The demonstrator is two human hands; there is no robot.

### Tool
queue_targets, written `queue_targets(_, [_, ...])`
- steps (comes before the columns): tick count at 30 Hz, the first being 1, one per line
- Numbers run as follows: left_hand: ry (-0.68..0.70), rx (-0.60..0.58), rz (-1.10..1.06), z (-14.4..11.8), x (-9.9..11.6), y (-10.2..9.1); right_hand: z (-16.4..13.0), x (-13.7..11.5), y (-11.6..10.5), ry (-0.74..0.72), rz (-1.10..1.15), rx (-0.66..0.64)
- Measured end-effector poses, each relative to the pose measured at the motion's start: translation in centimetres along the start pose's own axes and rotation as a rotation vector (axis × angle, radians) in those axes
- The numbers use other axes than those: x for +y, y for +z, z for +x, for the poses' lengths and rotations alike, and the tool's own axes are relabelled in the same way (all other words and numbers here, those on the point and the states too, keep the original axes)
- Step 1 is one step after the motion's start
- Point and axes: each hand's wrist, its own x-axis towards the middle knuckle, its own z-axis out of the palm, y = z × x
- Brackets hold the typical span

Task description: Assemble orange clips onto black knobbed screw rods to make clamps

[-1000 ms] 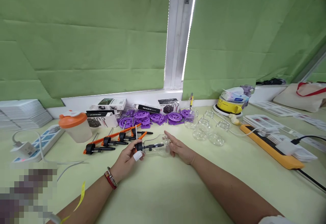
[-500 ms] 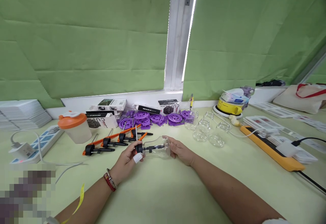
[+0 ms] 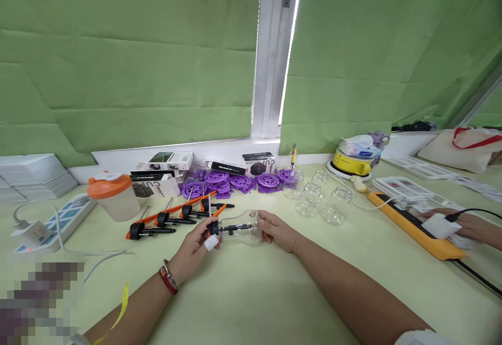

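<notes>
A clear waisted bottle (image 3: 249,235) lies sideways between my hands, just above or on the table. My right hand (image 3: 276,230) is closed around its base end. My left hand (image 3: 196,245), with white wrapping on one finger, grips the black lid (image 3: 213,228) at the bottle's other end. An orange lever and a metal spout stick up from this lid, and its black tube runs inside the bottle. Left of it lie several similar black lids (image 3: 162,219) with orange levers and tubes. To the right stand several clear bottles (image 3: 309,204) without lids.
Purple wheel-shaped parts (image 3: 241,182) and cup holder boxes (image 3: 157,184) line the back. An orange-lidded shaker (image 3: 117,204) and a power strip (image 3: 66,219) stand left. At right are a yellow pot (image 3: 351,164), an orange power strip (image 3: 415,225) and another person's hand (image 3: 463,225).
Another person's hand has come in from the right over the white cards. My hands keep the same hold on the bottle and lid; the view has shifted slightly.
</notes>
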Motion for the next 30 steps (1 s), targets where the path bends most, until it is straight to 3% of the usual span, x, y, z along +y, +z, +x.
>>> queue_targets(8, [-0.037,0.027,-0.047,0.14,0.23,-0.21,-0.45,-0.21,0.37,-0.190,0.066,-0.048])
queue_targets(13, [-0.033,0.003,-0.036,0.13,-0.24,-0.16,-0.39,-0.23,0.14,-0.148,0.086,-0.056])
queue_targets(23, [-0.030,-0.005,-0.034,0.10,0.18,0.28,0.18,0.04,0.44,0.013,0.022,0.065])
queue_targets(30, [-0.032,0.007,-0.049,0.17,0.05,0.02,-0.43,-0.04,0.20,-0.163,0.055,0.017])
